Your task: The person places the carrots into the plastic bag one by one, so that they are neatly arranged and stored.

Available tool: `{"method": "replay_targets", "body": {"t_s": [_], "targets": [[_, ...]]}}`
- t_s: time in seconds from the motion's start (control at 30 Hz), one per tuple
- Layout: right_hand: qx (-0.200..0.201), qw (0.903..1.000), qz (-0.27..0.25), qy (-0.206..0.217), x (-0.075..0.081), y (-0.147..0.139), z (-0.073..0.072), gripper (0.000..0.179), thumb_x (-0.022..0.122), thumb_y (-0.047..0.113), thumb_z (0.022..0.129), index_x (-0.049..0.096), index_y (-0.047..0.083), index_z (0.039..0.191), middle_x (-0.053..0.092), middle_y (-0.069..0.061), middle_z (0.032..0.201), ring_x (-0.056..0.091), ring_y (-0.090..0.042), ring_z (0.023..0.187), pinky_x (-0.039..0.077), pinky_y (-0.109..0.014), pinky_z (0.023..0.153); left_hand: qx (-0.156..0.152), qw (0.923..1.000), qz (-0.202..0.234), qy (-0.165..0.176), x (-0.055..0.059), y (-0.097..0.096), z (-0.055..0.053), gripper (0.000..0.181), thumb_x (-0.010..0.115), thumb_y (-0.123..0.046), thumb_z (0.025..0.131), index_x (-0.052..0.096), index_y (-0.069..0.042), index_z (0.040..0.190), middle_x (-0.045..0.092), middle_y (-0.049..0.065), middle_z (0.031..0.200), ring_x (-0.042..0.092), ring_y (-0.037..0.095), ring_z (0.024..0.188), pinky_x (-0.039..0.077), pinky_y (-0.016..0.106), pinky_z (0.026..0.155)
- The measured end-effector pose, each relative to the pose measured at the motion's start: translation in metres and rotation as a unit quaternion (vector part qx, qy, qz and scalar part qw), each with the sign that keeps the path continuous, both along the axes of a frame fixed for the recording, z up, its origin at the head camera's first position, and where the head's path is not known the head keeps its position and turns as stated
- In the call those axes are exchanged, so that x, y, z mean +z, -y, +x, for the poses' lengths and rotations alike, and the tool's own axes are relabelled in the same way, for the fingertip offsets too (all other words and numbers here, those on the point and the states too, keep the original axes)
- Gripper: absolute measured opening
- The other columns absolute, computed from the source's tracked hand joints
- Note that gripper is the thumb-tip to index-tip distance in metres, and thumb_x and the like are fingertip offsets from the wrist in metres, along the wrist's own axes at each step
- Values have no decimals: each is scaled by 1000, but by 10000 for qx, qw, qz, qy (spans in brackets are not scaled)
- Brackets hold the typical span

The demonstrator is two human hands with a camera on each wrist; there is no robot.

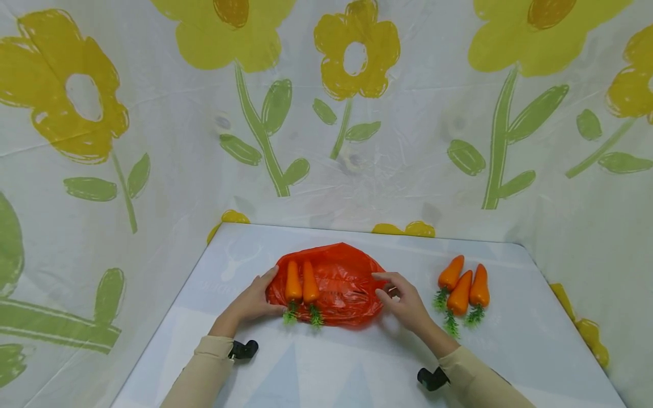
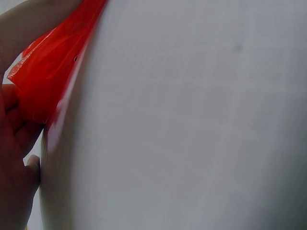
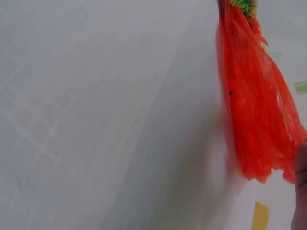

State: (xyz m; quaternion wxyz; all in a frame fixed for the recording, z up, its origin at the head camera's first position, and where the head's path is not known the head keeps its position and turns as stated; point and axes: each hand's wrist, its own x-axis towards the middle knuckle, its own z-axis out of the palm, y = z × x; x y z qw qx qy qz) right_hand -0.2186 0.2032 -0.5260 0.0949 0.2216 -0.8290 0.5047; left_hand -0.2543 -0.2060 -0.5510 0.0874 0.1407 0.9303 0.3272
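Diffuse light glints on the red bag [image 1: 347, 283]; both wrist views look greyer, softer.

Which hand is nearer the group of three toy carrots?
Right. The right hand is at the right side of the red plastic bag, just left of the three toy carrots; the left hand is at the bag's left edge, across the bag from them.

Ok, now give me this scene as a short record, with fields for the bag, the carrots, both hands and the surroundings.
Bag: red, crinkled, on the table
Carrots on bag: two carrots, side by side, green tops toward the person
Other carrots: three carrots grouped on the table, right of the bag
Left hand: touching the bag's left edge
Right hand: at the bag's right edge, grip unclear
Backdrop: pale, with yellow flowers
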Motion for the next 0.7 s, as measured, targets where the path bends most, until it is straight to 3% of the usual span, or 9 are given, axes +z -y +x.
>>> {"method": "replay_targets", "body": {"t_s": [0.4,0.7], "targets": [[-408,9990,-21,178,-5,-16,1,34,71,11,96,67,14,130,63,-8,122,58,-15,86,56,-22,76,42,10000,29,46,-3,1,-2,117,87,-53,74,23,-11,163,27,16,166,19,52,149,23,64,119],[-772,9969,97,113,0,-22,8,40,70,4,95,64,6,134,62,-15,124,57,-19,86,56,-23,74,100,9999,27,107,-2,1,-1,117,87,-52,74,23,-13,163,27,15,166,19,51,150,23,63,119]]}}
